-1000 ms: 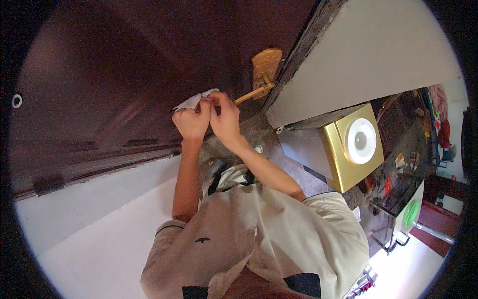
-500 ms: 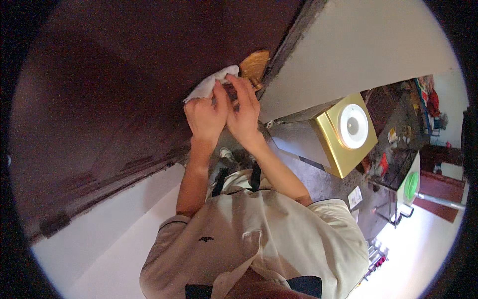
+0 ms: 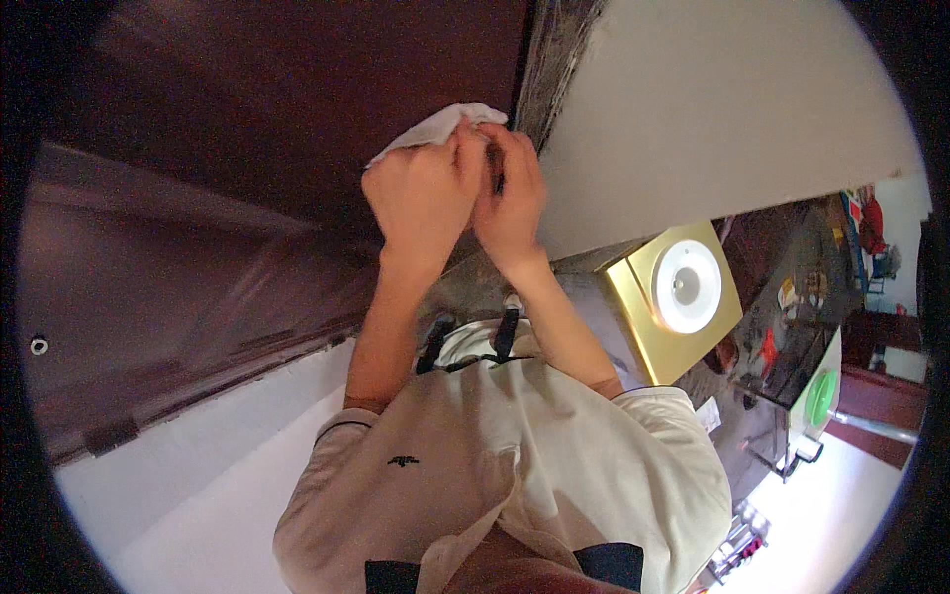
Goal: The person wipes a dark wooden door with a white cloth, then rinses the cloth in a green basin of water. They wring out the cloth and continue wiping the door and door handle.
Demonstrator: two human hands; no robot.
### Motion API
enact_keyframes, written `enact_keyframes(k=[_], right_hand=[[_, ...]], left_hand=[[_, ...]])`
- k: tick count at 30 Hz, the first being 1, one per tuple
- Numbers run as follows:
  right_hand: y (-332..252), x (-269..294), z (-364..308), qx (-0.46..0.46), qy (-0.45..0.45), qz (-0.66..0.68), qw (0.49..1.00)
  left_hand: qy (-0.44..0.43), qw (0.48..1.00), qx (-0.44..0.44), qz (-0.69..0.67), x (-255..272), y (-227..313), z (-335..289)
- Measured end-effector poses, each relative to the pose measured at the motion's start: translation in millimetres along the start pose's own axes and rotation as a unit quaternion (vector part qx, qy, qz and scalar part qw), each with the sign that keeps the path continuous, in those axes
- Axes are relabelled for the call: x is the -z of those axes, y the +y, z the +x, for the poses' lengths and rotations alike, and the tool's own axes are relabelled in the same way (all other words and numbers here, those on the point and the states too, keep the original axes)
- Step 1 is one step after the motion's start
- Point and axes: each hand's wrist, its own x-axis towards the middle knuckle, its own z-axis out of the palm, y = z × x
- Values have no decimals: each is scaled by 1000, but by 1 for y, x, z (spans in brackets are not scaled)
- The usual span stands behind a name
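Observation:
A white cloth [image 3: 435, 129] is bunched in front of the dark reddish-brown door [image 3: 327, 59], close to the door's edge. My left hand [image 3: 421, 198] is closed on it, with the back of the hand toward me. Beside it, my right hand [image 3: 517, 198] bends its fingers in to the cloth's right end, and the fingertips of both hands meet there. Something dark shows in the gap between the hands, too small to make out. The hands cover part of the cloth and the door surface behind.
A worn door frame [image 3: 554, 79] and a pale wall [image 3: 722, 109] run along the right. Below the wall stands a gold-coloured box [image 3: 638, 322] with a round white light [image 3: 686, 285]. Farther right is a green round object [image 3: 819, 396]. A small round fitting [image 3: 40, 346] sits on the door at far left.
Both hands and the cloth have moved up and slightly right, and look larger. The golden metal piece seen beside the cloth before no longer shows. The view has shifted a little.

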Motion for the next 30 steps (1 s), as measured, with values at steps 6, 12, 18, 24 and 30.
enact_keyframes(k=[6, 12, 18, 24, 30], right_hand=[[44, 12, -14, -55, -40, -27, 997], [51, 24, -2, -44, -95, 75, 992], [56, 34, 0, -192, -24, 140, 971], [52, 35, 15, -135, -57, 17, 989], [57, 30, 15, -36, 2, -24, 999]], left_hand=[[-74, 993, 7, 87, -23, 22, 8], [5, 999, 20, 30, -22, 20, 1], [-27, 982, 146, -112, -16, 14, -13], [24, 996, 66, -57, -24, 9, -10], [-11, 995, 75, -63, -22, 8, -9]])
